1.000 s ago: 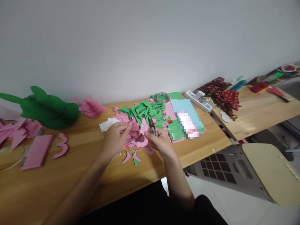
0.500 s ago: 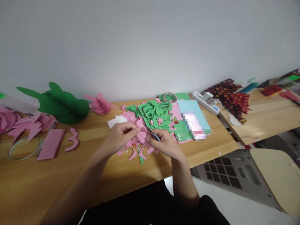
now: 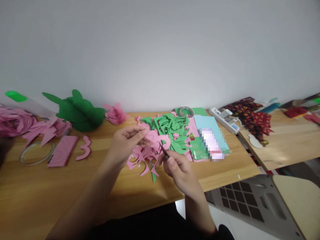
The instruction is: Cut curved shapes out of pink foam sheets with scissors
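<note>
My left hand (image 3: 128, 141) pinches a curved pink paper piece (image 3: 163, 141) between thumb and fingers, over a heap of cuttings. In my right hand (image 3: 178, 170) is a slim dark pair of scissors (image 3: 165, 152), tips pointing up and left at the paper; the handles are mostly hidden by the fingers. Pink paper scraps (image 3: 143, 155) lie under and between both hands. Green paper scraps (image 3: 172, 125) are piled just behind them.
Left on the wooden table (image 3: 95, 186) are a folded pink strip (image 3: 63, 151), a wavy pink cutout (image 3: 85, 148), a clear ring (image 3: 37, 153), and green (image 3: 80, 113) and pink (image 3: 116, 114) paper figures. At right lie a tape roll (image 3: 187, 112), blue paper (image 3: 212, 125) and a power strip (image 3: 226, 120).
My right hand has drawn down and back, and the scissors now point more steeply upward. The pink piece shows more openly by my left hand. The whole view has shifted slightly.
</note>
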`<state>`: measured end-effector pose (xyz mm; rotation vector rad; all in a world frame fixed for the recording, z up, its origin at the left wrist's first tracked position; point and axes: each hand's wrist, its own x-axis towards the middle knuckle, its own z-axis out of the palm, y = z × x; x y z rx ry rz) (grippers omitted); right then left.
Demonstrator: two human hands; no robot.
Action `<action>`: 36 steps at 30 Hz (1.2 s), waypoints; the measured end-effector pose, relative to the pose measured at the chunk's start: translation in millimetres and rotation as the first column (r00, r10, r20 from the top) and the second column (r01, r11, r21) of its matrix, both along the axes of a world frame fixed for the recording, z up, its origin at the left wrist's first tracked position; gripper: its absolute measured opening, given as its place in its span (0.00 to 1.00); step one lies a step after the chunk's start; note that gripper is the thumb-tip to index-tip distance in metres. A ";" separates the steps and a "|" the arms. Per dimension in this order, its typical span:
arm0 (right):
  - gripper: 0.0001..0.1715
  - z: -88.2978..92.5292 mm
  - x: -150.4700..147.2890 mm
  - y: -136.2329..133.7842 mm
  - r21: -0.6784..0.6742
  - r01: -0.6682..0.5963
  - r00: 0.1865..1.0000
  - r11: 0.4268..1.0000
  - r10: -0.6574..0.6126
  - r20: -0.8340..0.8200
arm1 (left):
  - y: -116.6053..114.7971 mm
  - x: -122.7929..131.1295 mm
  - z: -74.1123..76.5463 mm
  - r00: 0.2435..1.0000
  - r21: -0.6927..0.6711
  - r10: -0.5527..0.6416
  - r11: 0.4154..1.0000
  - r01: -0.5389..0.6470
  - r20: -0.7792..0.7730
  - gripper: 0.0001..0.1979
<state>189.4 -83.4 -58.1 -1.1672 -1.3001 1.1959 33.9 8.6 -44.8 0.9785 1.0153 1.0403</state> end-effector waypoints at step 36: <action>0.24 16.7 -20.5 8.9 -0.226 -0.080 0.847 0.971 -0.054 -0.530 | -32.3 -0.8 18.2 0.999 0.111 0.046 0.993 -0.043 -0.025 0.07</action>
